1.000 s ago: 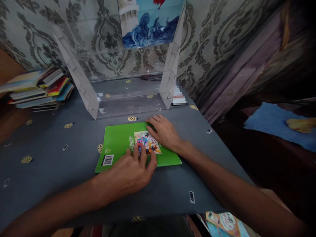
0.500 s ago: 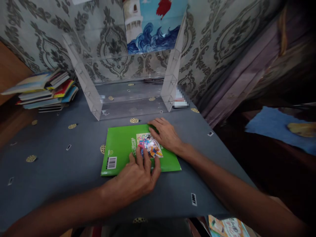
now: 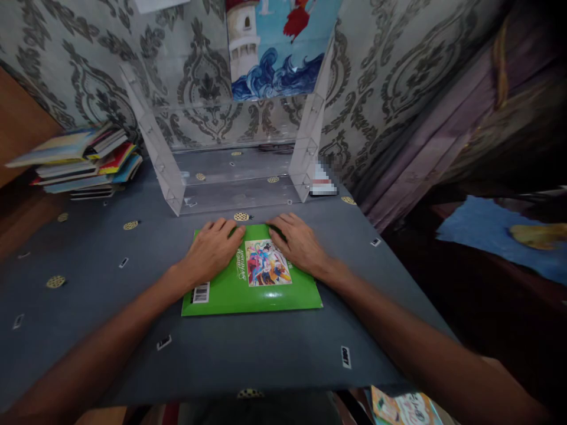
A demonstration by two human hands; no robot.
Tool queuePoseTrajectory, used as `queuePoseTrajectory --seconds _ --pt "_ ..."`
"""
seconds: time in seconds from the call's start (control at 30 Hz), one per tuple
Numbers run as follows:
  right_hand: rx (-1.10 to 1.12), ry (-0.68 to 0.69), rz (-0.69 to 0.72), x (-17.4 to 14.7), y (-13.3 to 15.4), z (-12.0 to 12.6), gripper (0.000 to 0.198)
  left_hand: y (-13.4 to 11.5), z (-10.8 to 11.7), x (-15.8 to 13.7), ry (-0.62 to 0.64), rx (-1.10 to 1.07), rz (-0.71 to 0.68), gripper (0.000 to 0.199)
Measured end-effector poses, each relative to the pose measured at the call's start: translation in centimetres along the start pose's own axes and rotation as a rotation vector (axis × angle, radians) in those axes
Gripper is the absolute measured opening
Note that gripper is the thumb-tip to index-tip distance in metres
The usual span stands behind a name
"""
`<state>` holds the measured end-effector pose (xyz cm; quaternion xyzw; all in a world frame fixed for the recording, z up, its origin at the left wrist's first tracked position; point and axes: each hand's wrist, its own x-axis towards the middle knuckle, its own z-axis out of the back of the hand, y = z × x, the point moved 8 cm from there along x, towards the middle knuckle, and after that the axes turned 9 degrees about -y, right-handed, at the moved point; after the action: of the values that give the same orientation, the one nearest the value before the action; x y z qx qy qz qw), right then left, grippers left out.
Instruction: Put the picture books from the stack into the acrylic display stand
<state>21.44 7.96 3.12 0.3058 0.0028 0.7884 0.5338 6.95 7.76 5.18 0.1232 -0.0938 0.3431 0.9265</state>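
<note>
Green book (image 3: 230,298): glossy, barcode (image 3: 201,293), bright picture panel (image 3: 269,264)
Worktop (image 3: 266,357): book near front edge
Left hand (image 3: 215,251): unclenched, on book
Right hand (image 3: 297,241): likewise

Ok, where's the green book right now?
In the head view, the green book lies below centre on the table, under the left hand and right hand, in front of the clear rack.

Middle gap: a passage is running over the green book (image 3: 257,289), the left hand (image 3: 212,248) and right hand (image 3: 296,239) flanking it.
Near side: the table (image 3: 266,351) is offering room before the book's near edge.
Left: a wide stretch is reaching to the book pile (image 3: 88,165).
Far side: the clear stand (image 3: 166,177) is obstructing, its side panels (image 3: 304,153) rising.
</note>
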Motion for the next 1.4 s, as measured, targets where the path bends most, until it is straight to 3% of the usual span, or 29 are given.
queuePoseTrajectory --seconds 0.17,0.83,1.13,1.4 --pt "-0.039 0.033 0.006 0.0 0.1 0.0 0.029 1.4 -0.6 -0.2 -0.021 -0.010 0.085 0.032" --pt "-0.126 0.062 -0.014 -0.7 0.7 0.7 0.032 1.4 -0.9 -0.2 -0.011 0.073 0.126 0.025" --pt "-0.126 0.057 -0.039 -0.8 0.6 0.6 0.031 0.1 0.5 -0.5 -0.150 0.165 -0.003 0.028" --pt "-0.140 0.042 0.025 -0.7 1.1 0.5 0.034 0.0 0.4 -3.4 -0.175 -0.057 0.051 0.036"
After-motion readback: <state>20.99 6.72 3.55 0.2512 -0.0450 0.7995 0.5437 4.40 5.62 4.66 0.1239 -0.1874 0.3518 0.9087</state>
